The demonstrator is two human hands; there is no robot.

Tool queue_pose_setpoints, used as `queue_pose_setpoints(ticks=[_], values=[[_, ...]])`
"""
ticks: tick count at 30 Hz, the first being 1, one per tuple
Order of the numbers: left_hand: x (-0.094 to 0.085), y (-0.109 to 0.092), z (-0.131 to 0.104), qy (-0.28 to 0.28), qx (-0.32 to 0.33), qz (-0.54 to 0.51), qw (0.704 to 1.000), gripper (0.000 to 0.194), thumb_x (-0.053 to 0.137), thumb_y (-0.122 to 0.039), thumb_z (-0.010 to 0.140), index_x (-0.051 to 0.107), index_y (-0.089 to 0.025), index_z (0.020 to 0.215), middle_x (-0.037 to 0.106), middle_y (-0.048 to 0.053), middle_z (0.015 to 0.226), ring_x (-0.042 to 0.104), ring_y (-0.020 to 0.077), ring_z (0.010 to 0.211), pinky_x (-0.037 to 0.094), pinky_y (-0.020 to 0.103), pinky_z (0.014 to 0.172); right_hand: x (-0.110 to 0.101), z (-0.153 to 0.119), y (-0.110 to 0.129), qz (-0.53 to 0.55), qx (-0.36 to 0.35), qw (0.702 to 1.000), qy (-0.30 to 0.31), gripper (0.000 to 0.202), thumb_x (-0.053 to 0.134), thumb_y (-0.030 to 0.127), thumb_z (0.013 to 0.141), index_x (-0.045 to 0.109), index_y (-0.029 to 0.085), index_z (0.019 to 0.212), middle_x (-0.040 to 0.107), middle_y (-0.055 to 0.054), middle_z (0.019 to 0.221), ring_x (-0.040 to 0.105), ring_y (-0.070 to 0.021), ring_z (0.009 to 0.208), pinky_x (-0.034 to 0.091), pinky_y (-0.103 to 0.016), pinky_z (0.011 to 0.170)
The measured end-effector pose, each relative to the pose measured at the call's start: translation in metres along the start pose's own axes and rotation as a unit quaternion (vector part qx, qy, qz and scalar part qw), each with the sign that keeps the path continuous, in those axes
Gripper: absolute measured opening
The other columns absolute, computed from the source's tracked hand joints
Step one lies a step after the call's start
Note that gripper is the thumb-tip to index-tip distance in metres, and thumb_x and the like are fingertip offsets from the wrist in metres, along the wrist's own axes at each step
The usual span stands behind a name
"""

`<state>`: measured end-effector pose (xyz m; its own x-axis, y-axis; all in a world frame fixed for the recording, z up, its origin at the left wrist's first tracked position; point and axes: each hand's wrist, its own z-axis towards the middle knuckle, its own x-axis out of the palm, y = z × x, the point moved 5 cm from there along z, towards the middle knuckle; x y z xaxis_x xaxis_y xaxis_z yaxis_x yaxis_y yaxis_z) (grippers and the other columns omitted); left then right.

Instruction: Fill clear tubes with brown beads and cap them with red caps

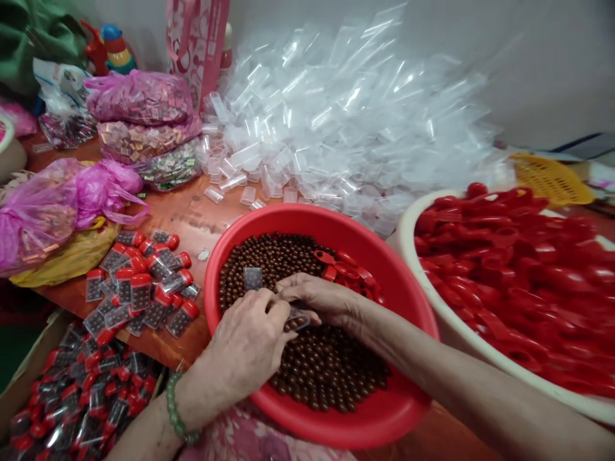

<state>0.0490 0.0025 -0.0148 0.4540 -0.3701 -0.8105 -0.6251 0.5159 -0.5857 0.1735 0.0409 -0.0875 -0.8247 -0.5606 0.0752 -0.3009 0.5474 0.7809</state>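
Note:
My left hand (250,333), with a green bead bracelet (175,410) at its wrist, and my right hand (321,298) meet over a red basin (336,429). Both have closed fingers around a small clear plastic container (298,320) with brown balls in it; the fingers partly cover it. Many shiny brown balls (327,371) fill much of the basin. Another clear container (253,278) shows just beyond my left knuckles; whether it touches the hand I cannot tell. Several red plastic scoop-like pieces (348,272) lie at the basin's far right side.
Filled red-capped containers (140,291) lie left of the basin, with more in a box (41,352) below. A big pile of clear empty containers (346,121) rises behind. On the right stands a white tub (408,224) of red pieces. Pink bags (139,96) sit back left.

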Motion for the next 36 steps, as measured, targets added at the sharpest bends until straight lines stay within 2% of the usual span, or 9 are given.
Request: queue_pose_setpoints(ticks=[3, 7, 12, 14, 18, 22, 25, 33, 36], values=[[-0.01, 0.002, 0.002, -0.063, 0.023, -0.116, 0.991, 0.019, 0.051, -0.022, 0.095, 0.064, -0.019, 0.107, 0.065, 0.008, 0.11, 0.061, 0.0204, 0.104, 0.05, 0.037, 0.096, 0.006, -0.008, 0.004, -0.008, -0.024, 1.0, -0.009, 0.031, 0.053, 0.048, 0.07, 0.043, 0.021, 0.058, 0.041, 0.007, 0.043, 0.03, -0.0048, 0.031, 0.025, -0.019, 0.032], [-0.025, 0.003, -0.002, -0.145, 0.049, -0.225, 0.962, 0.016, 0.05, -0.013, 0.092, 0.062, -0.012, 0.102, 0.066, 0.012, 0.114, 0.062, 0.018, 0.109, 0.048, 0.03, 0.099, 0.008, -0.024, 0.018, -0.072, -0.058, 0.995, -0.027, 0.031, 0.056, 0.046, 0.078, 0.05, 0.019, 0.065, 0.052, 0.003, 0.054, 0.042, -0.0069, 0.04, 0.035, -0.02, 0.04], [-0.027, 0.003, -0.009, -0.136, 0.052, -0.247, 0.958, 0.015, 0.053, -0.012, 0.088, 0.059, -0.013, 0.102, 0.066, 0.011, 0.113, 0.063, 0.0162, 0.105, 0.049, 0.026, 0.094, 0.017, -0.055, 0.031, -0.196, -0.129, 0.97, -0.054, 0.009, 0.063, 0.027, 0.08, 0.062, 0.02, 0.074, 0.067, -0.001, 0.076, 0.06, -0.0156, 0.071, 0.048, -0.025, 0.063], [-0.025, 0.004, -0.011, -0.119, 0.032, -0.261, 0.958, 0.018, 0.053, -0.012, 0.089, 0.059, -0.016, 0.106, 0.067, 0.007, 0.109, 0.064, 0.0135, 0.099, 0.049, 0.023, 0.09, 0.017, -0.066, 0.033, -0.318, -0.162, 0.932, -0.07, 0.007, 0.06, 0.021, 0.083, 0.067, 0.022, 0.085, 0.071, 0.0, 0.087, 0.063, -0.0159, 0.078, 0.049, -0.026, 0.07], [-0.026, 0.005, -0.011, -0.1, 0.02, -0.289, 0.952, 0.019, 0.053, -0.014, 0.091, 0.06, -0.02, 0.108, 0.069, 0.002, 0.104, 0.065, 0.0109, 0.094, 0.049, 0.02, 0.085, -0.013, -0.072, 0.029, -0.556, -0.141, 0.802, -0.167, 0.02, 0.052, 0.015, 0.088, 0.07, 0.024, 0.09, 0.071, 0.001, 0.083, 0.064, -0.0143, 0.072, 0.048, -0.024, 0.066], [-0.023, 0.005, -0.005, -0.076, -0.008, -0.316, 0.946, 0.015, 0.052, -0.017, 0.093, 0.061, -0.019, 0.105, 0.07, 0.002, 0.097, 0.066, 0.011, 0.088, 0.049, 0.02, 0.079, -0.056, -0.058, 0.029, -0.612, -0.101, 0.746, -0.244, 0.03, 0.045, 0.004, 0.086, 0.07, 0.017, 0.096, 0.069, -0.01, 0.096, 0.062, -0.0196, 0.081, 0.045, -0.029, 0.07], [-0.018, 0.007, 0.0, -0.063, -0.034, -0.328, 0.942, 0.013, 0.051, -0.019, 0.093, 0.06, -0.018, 0.103, 0.07, 0.002, 0.095, 0.066, 0.0124, 0.086, 0.049, 0.022, 0.077, -0.068, -0.043, 0.029, -0.647, -0.096, 0.716, -0.244, 0.027, 0.049, 0.003, 0.082, 0.071, 0.016, 0.093, 0.067, -0.013, 0.102, 0.058, -0.0228, 0.087, 0.041, -0.032, 0.072], [-0.011, 0.016, 0.0, -0.078, -0.09, -0.416, 0.901, 0.015, 0.057, -0.025, 0.09, 0.06, -0.018, 0.103, 0.07, 0.004, 0.093, 0.067, 0.0163, 0.085, 0.05, 0.026, 0.077, -0.07, -0.041, 0.025, -0.652, -0.13, 0.714, -0.219, 0.019, 0.053, 0.018, 0.088, 0.071, 0.016, 0.089, 0.068, -0.014, 0.097, 0.056, -0.0266, 0.09, 0.041, -0.037, 0.076], [-0.008, 0.019, -0.001, -0.088, -0.113, -0.471, 0.87, 0.017, 0.06, -0.028, 0.089, 0.06, -0.017, 0.102, 0.07, 0.005, 0.091, 0.067, 0.0169, 0.085, 0.051, 0.027, 0.077, -0.062, -0.058, 0.036, -0.583, -0.156, 0.766, -0.223, 0.026, 0.046, 0.026, 0.095, 0.068, 0.016, 0.101, 0.069, -0.01, 0.093, 0.061, -0.0215, 0.085, 0.047, -0.033, 0.076]])
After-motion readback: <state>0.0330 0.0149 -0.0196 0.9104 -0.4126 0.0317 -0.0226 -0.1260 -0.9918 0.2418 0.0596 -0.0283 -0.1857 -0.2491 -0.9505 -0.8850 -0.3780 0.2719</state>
